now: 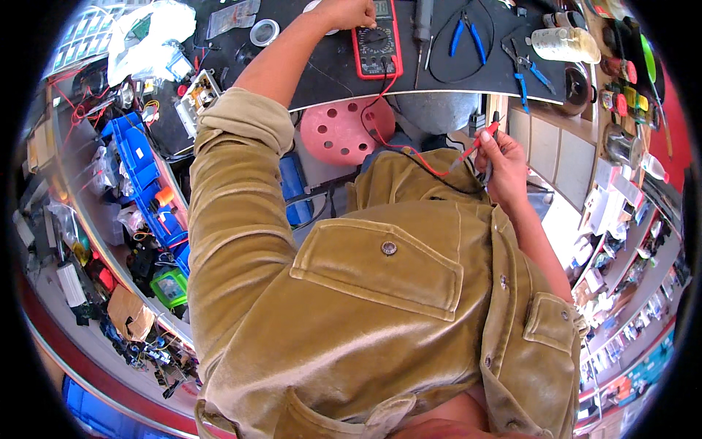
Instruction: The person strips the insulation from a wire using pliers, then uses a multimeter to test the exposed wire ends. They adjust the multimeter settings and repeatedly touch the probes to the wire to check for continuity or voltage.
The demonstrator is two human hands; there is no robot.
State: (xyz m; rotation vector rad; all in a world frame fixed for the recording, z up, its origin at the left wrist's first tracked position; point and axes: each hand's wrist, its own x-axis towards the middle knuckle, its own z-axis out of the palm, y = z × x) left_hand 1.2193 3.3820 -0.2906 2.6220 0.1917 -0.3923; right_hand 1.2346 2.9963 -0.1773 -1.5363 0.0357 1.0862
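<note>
Multimeter (pixel 378 57), red-framed, rectangular and dark-faced: lies face up on the black, flat surface (pixel 322 82), beyond your torso, its long axis running away from you.
Round dark selector dial (pixel 376 38): directly at your left fingertips, so the nearer hand is the left.
Left hand (pixel 351 13): fingers bunched over the meter's face; you cannot tell whether this grip pinches the dial or only touches it.
Right hand (pixel 504 167): your grip is closed around the red plastic test probe (pixel 491 129) and the slim black probe (pixel 496 115), below the surface edge, well apart from the meter.
Probe axis: the red one slants up and to your right; the meter lies up and left of this grip.
Red and black leads (pixel 409 150): sag from the meter over the edge to your right hand.
Long blue plastic bin (pixel 128 143): left of you, with an orange plastic piece (pixel 164 195) at its near end.
Clear bottle (pixel 563 45): at the right, holding something pale yellow.
Green-framed clear box (pixel 170 287): lower left; you cannot make out its contents.
</note>
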